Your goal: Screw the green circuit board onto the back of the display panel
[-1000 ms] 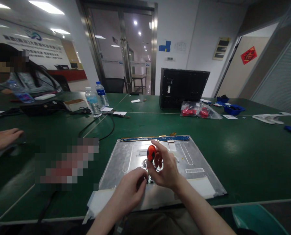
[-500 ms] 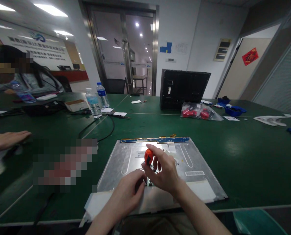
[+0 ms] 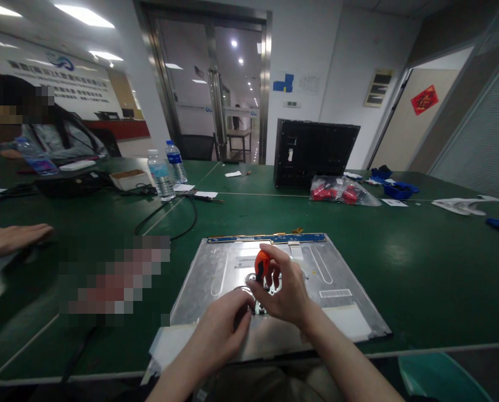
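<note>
A flat silver display panel [image 3: 343, 273] lies on the green table in front of me, with a narrow blue circuit strip [image 3: 266, 240] along its far edge. My right hand [image 3: 286, 287] grips the orange and black handle of a screwdriver [image 3: 261, 264], which stands nearly upright over the panel's middle. Its tip is hidden behind the fingers. Below it, a small shiny metal fitting [image 3: 261, 307] shows between my hands. My left hand [image 3: 226, 324] rests beside that fitting, thumb and fingers curled together. Whatever those fingertips hold is too small to make out.
Two water bottles [image 3: 161, 176] stand at the back left near a black cable [image 3: 195, 215]. A black monitor casing [image 3: 316, 153] and a plastic bag of red parts [image 3: 341, 191] are behind the panel. Another person's hand [image 3: 17, 241] lies at the left; someone sits beyond.
My right hand and the screwdriver have shifted slightly to the right, and the handle leans a little more. My left hand stays nearly in place by the metal fitting.
</note>
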Demonstrator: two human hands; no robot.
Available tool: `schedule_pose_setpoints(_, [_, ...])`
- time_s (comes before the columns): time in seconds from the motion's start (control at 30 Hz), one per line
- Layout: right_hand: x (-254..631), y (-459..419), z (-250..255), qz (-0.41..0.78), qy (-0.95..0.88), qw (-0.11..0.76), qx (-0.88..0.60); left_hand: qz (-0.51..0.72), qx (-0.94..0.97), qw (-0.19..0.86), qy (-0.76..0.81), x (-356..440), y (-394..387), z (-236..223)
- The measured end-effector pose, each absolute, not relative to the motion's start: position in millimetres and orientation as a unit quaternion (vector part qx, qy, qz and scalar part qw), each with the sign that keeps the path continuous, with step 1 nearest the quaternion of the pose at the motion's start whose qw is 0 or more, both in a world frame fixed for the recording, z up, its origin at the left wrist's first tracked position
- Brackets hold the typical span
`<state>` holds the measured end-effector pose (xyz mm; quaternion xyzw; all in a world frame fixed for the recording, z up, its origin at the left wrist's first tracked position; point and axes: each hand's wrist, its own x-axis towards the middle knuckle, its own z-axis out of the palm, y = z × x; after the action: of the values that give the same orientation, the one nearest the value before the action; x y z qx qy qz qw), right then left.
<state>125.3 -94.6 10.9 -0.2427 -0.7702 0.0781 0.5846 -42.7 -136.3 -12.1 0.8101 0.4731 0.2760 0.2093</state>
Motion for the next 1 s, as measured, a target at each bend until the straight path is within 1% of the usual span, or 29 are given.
schedule_pose_setpoints(0.4, [126.8,-96.2,17.2,0.049,-0.782,0.558,-0.274,0.273,0.805,0.222,0.477,-41.6,-136.3,-9.5])
schedule_pose_setpoints(0.77, [126.6,-96.2,12.9,0.101,-0.770,0.574,-0.259,0.274,0.813,0.217,0.465,-42.9,-136.0,-11.3])
schedule_pose_setpoints(1.0, [127.1,-95.2,17.4,0.067,-0.775,0.560,-0.287,0.265,0.816,0.210,0.470,-42.3,-135.2,-13.7])
